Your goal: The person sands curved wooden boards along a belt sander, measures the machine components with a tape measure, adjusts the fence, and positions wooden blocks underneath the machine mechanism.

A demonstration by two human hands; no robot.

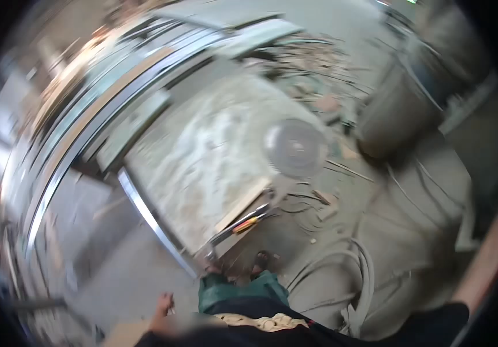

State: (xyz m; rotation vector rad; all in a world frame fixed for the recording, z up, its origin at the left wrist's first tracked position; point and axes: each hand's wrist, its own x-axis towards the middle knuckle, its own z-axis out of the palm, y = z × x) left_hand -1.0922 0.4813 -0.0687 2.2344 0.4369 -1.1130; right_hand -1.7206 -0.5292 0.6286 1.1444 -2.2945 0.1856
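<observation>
My left hand (165, 304) is low in the view, beside my body, its fingers curled. Blur hides what they hold, if anything. My right forearm (486, 260) reaches up along the right edge; the hand lies past the visible picture. In front of me is a dust-covered board or low table (202, 144). A round toothed saw blade (295, 147) lies at its right side. Along its near edge are hand tools, one with a yellow and red handle (246, 225), beside a light wooden strip (243, 203).
Long strips and profiles (104, 104) are stacked at the left. A shiny metal bar (150, 214) runs along the table's left side. Wood scraps (312, 58) lie in a heap behind. A large grey barrel (399, 115) stands right, with a coiled hose (367, 272) on the floor.
</observation>
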